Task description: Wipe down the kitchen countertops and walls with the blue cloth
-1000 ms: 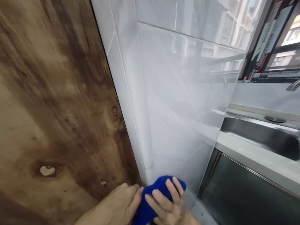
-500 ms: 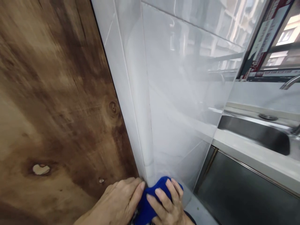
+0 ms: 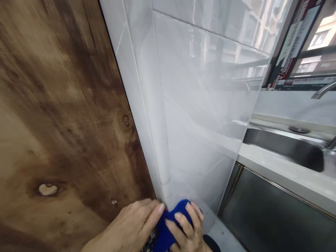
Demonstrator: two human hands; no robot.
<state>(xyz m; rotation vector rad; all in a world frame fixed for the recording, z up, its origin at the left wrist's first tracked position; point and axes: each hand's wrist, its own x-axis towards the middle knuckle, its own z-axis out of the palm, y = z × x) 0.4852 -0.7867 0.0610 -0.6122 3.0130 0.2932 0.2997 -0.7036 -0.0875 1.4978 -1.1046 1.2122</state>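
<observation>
1. Blue cloth sits bunched between the two hands at the bottom of the view, in front of the foot of the tiled wall and just beyond the right edge of the wooden panel
2. Its long axis, as far as it shows, slants from the lower edge of the view up and to the right, with the upper end under the right fingertips
3. Right hand is the nearer one, lying on the cloth; its fingers are bent, slightly apart and hooked over the folds, gripping them
4. Left hand has its back turned up beside the panel's right edge; its fingers lie close together, the thumb reaching toward the cloth, which lies to the thumb's right; whether they pinch it I cannot tell, the fingertips being hidden
5. Below the left thumb is a black-and-white patterned thing, too cut off to name
6. Farther right, past the wall's outer edge, a white worktop carries a steel sink, with a tap above the sink and a window behind
</observation>
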